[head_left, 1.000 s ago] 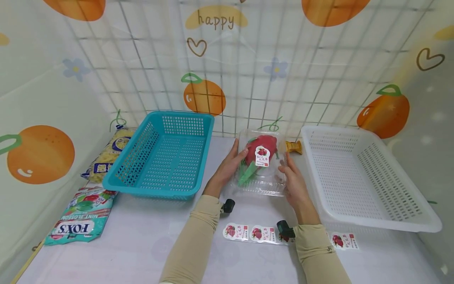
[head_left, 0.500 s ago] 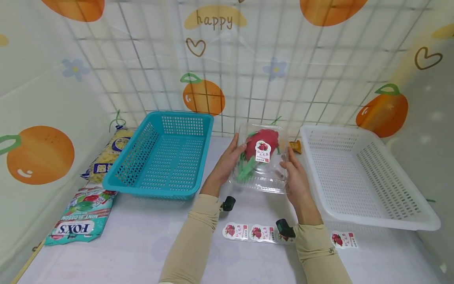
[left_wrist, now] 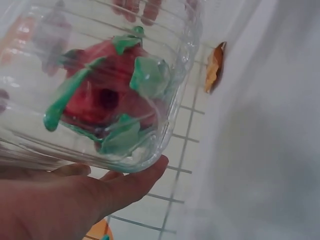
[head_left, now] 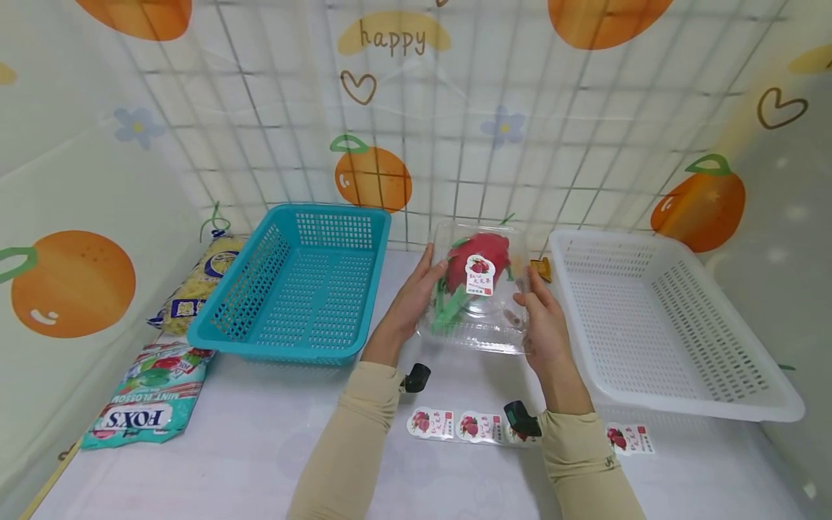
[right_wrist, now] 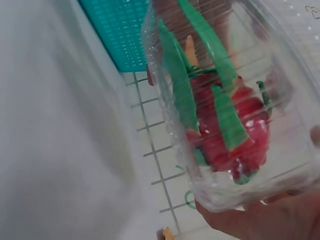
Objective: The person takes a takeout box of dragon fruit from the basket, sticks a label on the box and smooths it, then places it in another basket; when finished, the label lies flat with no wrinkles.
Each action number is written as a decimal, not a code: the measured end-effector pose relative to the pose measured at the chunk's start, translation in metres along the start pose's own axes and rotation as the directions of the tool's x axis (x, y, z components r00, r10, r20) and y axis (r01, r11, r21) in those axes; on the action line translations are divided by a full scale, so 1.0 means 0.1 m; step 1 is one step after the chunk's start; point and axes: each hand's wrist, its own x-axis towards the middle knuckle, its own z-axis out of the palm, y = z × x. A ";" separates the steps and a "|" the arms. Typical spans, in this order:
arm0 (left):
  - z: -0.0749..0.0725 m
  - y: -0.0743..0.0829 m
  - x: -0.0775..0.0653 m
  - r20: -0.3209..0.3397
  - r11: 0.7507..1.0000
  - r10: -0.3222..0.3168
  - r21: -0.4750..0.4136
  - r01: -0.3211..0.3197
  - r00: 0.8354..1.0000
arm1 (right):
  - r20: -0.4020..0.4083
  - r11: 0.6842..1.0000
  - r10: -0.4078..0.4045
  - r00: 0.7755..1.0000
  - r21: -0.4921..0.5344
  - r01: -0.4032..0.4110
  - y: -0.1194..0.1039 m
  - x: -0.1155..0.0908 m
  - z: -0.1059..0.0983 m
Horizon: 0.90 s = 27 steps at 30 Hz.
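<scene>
Both hands hold a clear plastic clamshell box [head_left: 494,342] above the table, one at each side. Inside lies a red dragon fruit [head_left: 499,247] with green leaf tips, which also shows through the box wall in the left wrist view and the right wrist view. A white sticker [head_left: 479,276] printed with dragon fruit sits on the lid. My left hand [head_left: 408,302] grips the left side, thumb over the lid's edge. On the opposite side, my right hand [head_left: 547,321] grips with its thumb on top. Some fingers are hidden behind the box.
To the left stands a teal basket [head_left: 361,354], with a mint candy bag [head_left: 151,393] and a yellow food packet [head_left: 195,289] beside it. A white basket [head_left: 689,408] is at the right. Near me lie a sticker strip [head_left: 477,427] and a separate sticker [head_left: 629,439]. A small orange packet [head_left: 541,269] lies behind.
The box has risen slightly in both hands and moved a little toward the back. Both hands have kept their grip, and the baskets and packets have stayed put.
</scene>
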 end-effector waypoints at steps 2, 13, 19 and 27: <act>0.00 0.02 -0.02 -0.005 1.000 -0.004 0.001 0.004 1.000 | -0.003 1.000 -0.005 1.000 -0.002 0.005 -0.02 -0.01 0.01; 0.00 0.09 -0.16 -0.002 1.000 0.000 -0.006 0.000 1.000 | -0.019 1.000 -0.011 1.000 -0.029 0.010 -0.11 -0.10 0.04; -0.02 0.14 -0.24 0.009 1.000 0.027 -0.009 -0.027 1.000 | -0.003 1.000 0.009 1.000 0.024 -0.008 -0.15 -0.14 0.06; -0.03 0.20 -0.30 0.034 0.998 0.059 -0.024 -0.058 0.998 | 0.009 0.996 -0.016 1.000 0.086 0.015 -0.16 -0.16 0.08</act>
